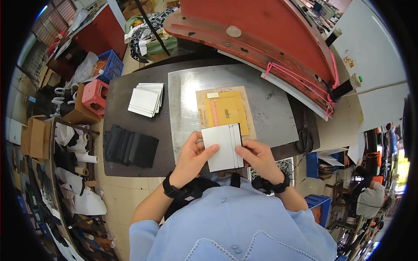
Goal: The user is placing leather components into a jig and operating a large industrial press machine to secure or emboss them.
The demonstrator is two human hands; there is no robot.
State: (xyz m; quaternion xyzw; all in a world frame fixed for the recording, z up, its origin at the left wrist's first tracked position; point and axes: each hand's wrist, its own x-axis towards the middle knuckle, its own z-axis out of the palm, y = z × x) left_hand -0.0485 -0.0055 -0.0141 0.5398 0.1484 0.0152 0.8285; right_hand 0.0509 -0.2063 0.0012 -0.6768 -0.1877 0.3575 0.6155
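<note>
Work is resting between both hands: the left hand [194, 153] is holding the white panel [221, 148] by its left side, thumb on the face, while the right hand [261, 160] is pinching the opposite side, where a dark strip [240, 135] is showing; each grip is narrow, closing on the panel. Handling it well is probably a matter of keeping thumb pressure even and the strip running parallel to the panel's side. The panel is sitting over the near edge of the bench [115, 104], overlapping the yellow template [237, 108] in view. The metal plate [183, 82] is extending on both sides of the template, giving room for moving; the red machine [257, 26] is limiting the far side, and scissors [305, 129] are lying near the bench's right edge.
</note>
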